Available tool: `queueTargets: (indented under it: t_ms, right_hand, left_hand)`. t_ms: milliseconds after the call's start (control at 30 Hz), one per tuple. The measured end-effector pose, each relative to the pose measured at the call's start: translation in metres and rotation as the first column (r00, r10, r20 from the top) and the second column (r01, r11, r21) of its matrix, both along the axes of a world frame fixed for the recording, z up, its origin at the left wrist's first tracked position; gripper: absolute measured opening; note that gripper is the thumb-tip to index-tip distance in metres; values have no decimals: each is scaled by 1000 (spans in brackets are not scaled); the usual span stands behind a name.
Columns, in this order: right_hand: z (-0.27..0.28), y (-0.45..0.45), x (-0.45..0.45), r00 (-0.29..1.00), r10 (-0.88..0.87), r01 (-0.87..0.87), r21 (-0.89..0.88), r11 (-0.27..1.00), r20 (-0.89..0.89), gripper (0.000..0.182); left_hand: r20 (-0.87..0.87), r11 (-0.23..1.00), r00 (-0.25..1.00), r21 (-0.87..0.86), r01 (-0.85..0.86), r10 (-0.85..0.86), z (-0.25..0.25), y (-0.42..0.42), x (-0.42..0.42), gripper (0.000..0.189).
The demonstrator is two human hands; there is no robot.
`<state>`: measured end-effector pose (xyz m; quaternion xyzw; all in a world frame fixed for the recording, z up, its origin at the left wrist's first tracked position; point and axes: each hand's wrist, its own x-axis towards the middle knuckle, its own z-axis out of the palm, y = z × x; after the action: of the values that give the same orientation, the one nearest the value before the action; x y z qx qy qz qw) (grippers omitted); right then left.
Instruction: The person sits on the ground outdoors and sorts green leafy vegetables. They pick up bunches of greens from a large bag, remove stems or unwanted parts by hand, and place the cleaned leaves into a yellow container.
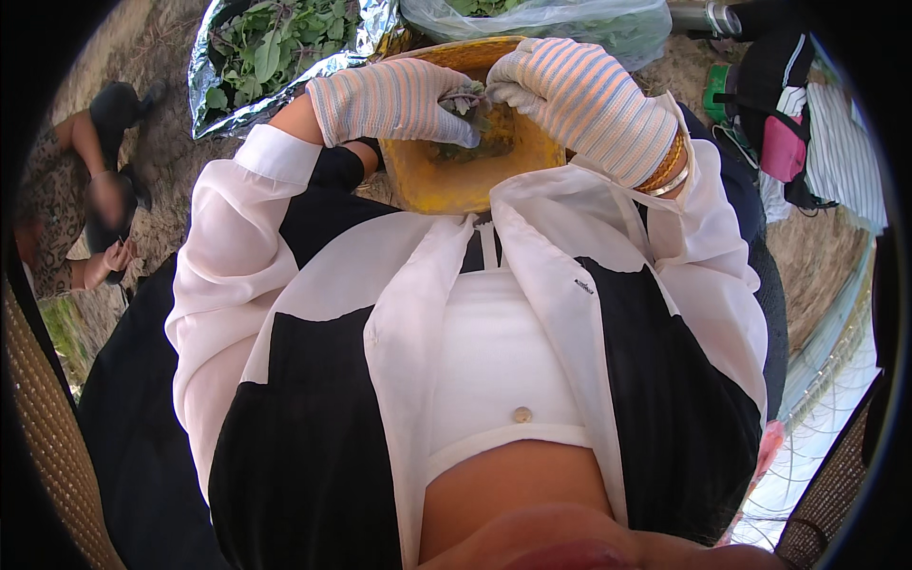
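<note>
My left hand (395,103), in a striped knit glove, holds a small bunch of purple-green leaves (467,100) between thumb and fingers. Just to its right is my right hand (577,100), gloved alike, its fingers curled close to the leaves; whether they grip a leaf or stem is hidden. Both hands are above a worn yellow container (456,189) in front of me, with something dark and leafy low inside it. Beyond my left hand, a foil-lined holder (203,103) is filled with leafy greens (267,53).
A clear plastic bag (598,28) with greens lies beyond the container. Bare soil (167,192) surrounds me. Another person (64,206) sits at the left. At the right are a metal cylinder (695,18), a green object (716,92), a pink item (782,149) and striped cloth (841,142).
</note>
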<state>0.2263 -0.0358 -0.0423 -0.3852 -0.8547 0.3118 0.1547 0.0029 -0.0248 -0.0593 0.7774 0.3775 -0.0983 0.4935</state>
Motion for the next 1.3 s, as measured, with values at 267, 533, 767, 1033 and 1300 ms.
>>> queueTargets:
  t_ms: [267, 533, 767, 1033, 1300]
  right_hand:
    - [23, -20, -19, 974, -174, 166, 69, 984, 142, 17]
    - [27, -19, -17, 943, 4, -45, 117, 992, 332, 14]
    - [-6, -25, -12, 992, -2, 9, -56, 998, 129, 14]
    - [32, -58, -42, 815, 484, -569, -279, 774, -318, 13]
    - [-28, -33, -30, 952, 285, -232, -344, 910, 113, 22]
  left_hand:
    - [75, 736, 994, 676, 5, -76, -25, -7, 16, 56]
    - [4, 601, 956, 778, 182, -295, -24, -5, 10, 24]
    - [-126, 514, 964, 825, 233, -233, -13, -10, 19, 25]
    - [-618, 684, 786, 581, 441, 19, -23, 35, -11, 30]
    - [-72, 333, 950, 942, -36, 305, -8, 83, -100, 24]
